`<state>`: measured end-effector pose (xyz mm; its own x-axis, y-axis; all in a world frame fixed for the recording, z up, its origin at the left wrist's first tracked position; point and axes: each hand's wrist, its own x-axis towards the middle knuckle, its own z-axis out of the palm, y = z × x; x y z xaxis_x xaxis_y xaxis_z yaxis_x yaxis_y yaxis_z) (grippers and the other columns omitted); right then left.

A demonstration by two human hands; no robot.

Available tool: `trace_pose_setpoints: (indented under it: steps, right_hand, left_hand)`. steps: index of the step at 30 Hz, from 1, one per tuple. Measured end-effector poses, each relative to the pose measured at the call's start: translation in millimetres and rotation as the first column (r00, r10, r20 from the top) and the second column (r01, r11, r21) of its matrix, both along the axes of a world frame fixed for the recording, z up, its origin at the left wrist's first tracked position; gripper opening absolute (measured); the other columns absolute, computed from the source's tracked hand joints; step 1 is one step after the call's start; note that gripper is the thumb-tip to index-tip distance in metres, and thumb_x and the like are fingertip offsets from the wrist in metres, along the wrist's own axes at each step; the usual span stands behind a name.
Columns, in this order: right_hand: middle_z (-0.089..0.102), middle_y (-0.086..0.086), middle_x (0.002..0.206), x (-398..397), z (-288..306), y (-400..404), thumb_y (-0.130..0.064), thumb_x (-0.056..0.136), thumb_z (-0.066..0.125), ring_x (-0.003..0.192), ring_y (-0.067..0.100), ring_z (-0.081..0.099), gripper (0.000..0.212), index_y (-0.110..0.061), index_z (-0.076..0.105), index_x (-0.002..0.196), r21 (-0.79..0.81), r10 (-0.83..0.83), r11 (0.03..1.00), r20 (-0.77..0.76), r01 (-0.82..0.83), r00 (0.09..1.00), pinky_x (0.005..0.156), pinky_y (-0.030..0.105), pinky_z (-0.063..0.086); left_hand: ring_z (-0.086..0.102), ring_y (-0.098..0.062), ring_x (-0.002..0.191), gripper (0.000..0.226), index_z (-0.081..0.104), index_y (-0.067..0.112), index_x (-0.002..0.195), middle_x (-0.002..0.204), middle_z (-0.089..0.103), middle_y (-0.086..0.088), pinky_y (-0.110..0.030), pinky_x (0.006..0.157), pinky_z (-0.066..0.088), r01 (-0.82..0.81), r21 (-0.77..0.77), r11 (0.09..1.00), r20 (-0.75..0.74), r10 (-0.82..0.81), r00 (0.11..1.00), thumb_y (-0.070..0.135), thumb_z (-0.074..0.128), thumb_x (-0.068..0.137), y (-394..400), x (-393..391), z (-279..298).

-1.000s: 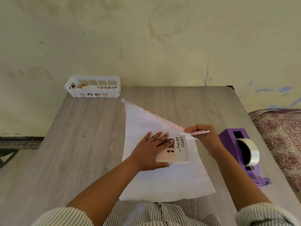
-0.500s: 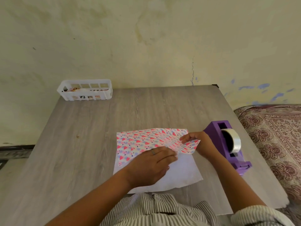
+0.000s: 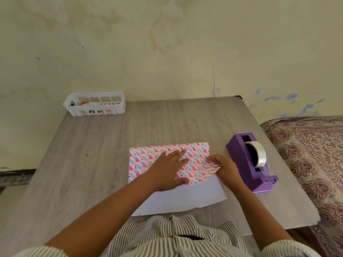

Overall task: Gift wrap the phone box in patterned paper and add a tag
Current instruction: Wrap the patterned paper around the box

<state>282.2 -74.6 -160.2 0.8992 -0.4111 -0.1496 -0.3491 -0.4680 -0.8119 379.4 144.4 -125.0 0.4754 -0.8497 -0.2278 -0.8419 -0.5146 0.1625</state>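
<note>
Pink-heart patterned wrapping paper (image 3: pixel 193 160) folded over at frame centre, white underside showing below; phone box not visible, presumably beneath flap. Left hand (image 3: pixel 167 169) flat, fingers spread, pressing flap down. Right hand (image 3: pixel 222 166) pinching flap's right corner. Step: first fold over box. Next, likely: tape from purple tape dispenser (image 3: pixel 252 164), right of paper. White plastic basket (image 3: pixel 94 103) upper left on grey wood-grain table (image 3: pixel 167 123).

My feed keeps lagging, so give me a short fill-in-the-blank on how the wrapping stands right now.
1. The left hand lies flat on the ____-patterned paper.
2. The right hand pinches the fold's ____ edge.
3. The tape dispenser is coloured ____.
4. The basket sits at the table's far ____ corner.

Missing words: heart; right; purple; left
</note>
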Motion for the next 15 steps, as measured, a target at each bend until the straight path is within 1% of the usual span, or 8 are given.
trace_pose_setpoints:
  steps: [2, 4, 7, 9, 10, 12, 14, 15]
  right_hand:
    - [0.060, -0.005, 0.113, -9.5, -6.3, 8.5, -0.016, 0.089, 0.064, 0.102, 0.011, 0.058, 0.030, -0.019, 0.057, 0.117, -0.042, -0.060, 0.997, -0.016, 0.060, 0.998, 0.084, 0.021, 0.045]
    - [0.056, -0.009, 0.113, -17.2, -11.0, 20.7, -0.025, 0.087, 0.065, 0.102, 0.010, 0.055, 0.041, -0.020, 0.049, 0.124, -0.045, -0.103, 0.994, -0.011, 0.103, 0.995, 0.089, 0.027, 0.045]
    - [0.052, -0.013, 0.112, -23.1, -20.2, 32.0, -0.036, 0.083, 0.069, 0.100, 0.006, 0.052, 0.053, -0.019, 0.045, 0.127, -0.052, -0.136, 0.989, 0.000, 0.136, 0.991, 0.087, 0.027, 0.044]
    - [0.055, -0.011, 0.115, -24.9, -23.3, 31.5, -0.045, 0.082, 0.067, 0.100, 0.006, 0.053, 0.052, -0.020, 0.047, 0.124, -0.127, -0.084, 0.989, -0.028, 0.080, 0.996, 0.091, 0.027, 0.045]
    - [0.056, -0.006, 0.121, -26.1, -26.4, 29.0, -0.049, 0.082, 0.065, 0.105, 0.009, 0.054, 0.055, -0.020, 0.047, 0.125, -0.241, -0.036, 0.970, -0.070, 0.018, 0.997, 0.097, 0.030, 0.045]
    - [0.044, 0.004, 0.142, -29.7, -30.9, 24.5, -0.056, 0.082, 0.061, 0.127, 0.020, 0.044, 0.071, -0.017, 0.036, 0.137, -0.488, 0.009, 0.863, -0.251, -0.135, 0.968, 0.109, 0.036, 0.033]
    - [0.031, 0.003, 0.151, -31.2, -30.0, 21.5, -0.061, 0.083, 0.055, 0.138, 0.023, 0.030, 0.078, -0.020, 0.027, 0.143, -0.583, -0.027, 0.776, -0.412, -0.241, 0.911, 0.114, 0.040, 0.022]
    - [0.030, 0.003, 0.150, -30.9, -28.4, 21.1, -0.064, 0.082, 0.054, 0.139, 0.024, 0.029, 0.079, -0.021, 0.028, 0.142, -0.596, -0.040, 0.759, -0.444, -0.262, 0.895, 0.114, 0.041, 0.022]
  left_hand:
    - [-0.011, -0.015, 0.145, 0.072, 0.005, 0.028, 0.151, 0.157, -0.014, 0.004, -0.043, 0.117, -0.007, -0.002, 0.020, 1.000, 0.004, 0.002, 1.000, 0.062, 0.030, 0.093, -1.0, -3.5, -11.7]
    - [-0.013, -0.016, 0.145, 0.071, 0.000, 0.027, 0.151, 0.157, -0.015, 0.003, -0.043, 0.117, -0.009, -0.019, 0.032, 0.999, 0.037, 0.018, 0.999, 0.059, 0.029, 0.094, 0.0, -4.0, -20.8]
    - [-0.018, -0.018, 0.144, 0.071, -0.008, 0.027, 0.150, 0.156, -0.020, 0.002, -0.043, 0.115, -0.011, -0.032, 0.025, 0.999, 0.061, 0.030, 0.998, 0.056, 0.029, 0.095, 4.2, -4.9, -32.1]
    - [-0.022, -0.018, 0.141, 0.070, -0.012, 0.027, 0.148, 0.152, -0.026, 0.004, -0.044, 0.116, -0.011, -0.035, 0.012, 0.999, 0.074, 0.034, 0.997, 0.055, 0.026, 0.096, 6.3, -6.4, -38.9]
    - [-0.024, -0.018, 0.140, 0.069, -0.013, 0.028, 0.148, 0.150, -0.028, 0.004, -0.045, 0.116, -0.010, -0.037, 0.003, 0.999, 0.079, 0.037, 0.996, 0.054, 0.023, 0.096, 6.2, -7.1, -41.2]
    - [-0.024, -0.017, 0.140, 0.066, -0.012, 0.028, 0.148, 0.149, -0.028, 0.005, -0.044, 0.117, -0.009, -0.051, -0.019, 0.998, 0.090, 0.053, 0.994, 0.052, 0.020, 0.096, 4.8, -8.0, -42.3]
    - [-0.020, -0.018, 0.142, 0.062, -0.011, 0.028, 0.149, 0.152, -0.025, 0.005, -0.044, 0.116, -0.010, -0.079, -0.045, 0.996, 0.094, 0.083, 0.992, 0.043, 0.025, 0.100, 2.4, -10.1, -42.0]
    - [-0.019, -0.018, 0.143, 0.060, -0.009, 0.028, 0.149, 0.153, -0.023, 0.004, -0.044, 0.116, -0.011, -0.094, -0.058, 0.994, 0.094, 0.099, 0.991, 0.038, 0.026, 0.101, 1.5, -11.4, -42.3]
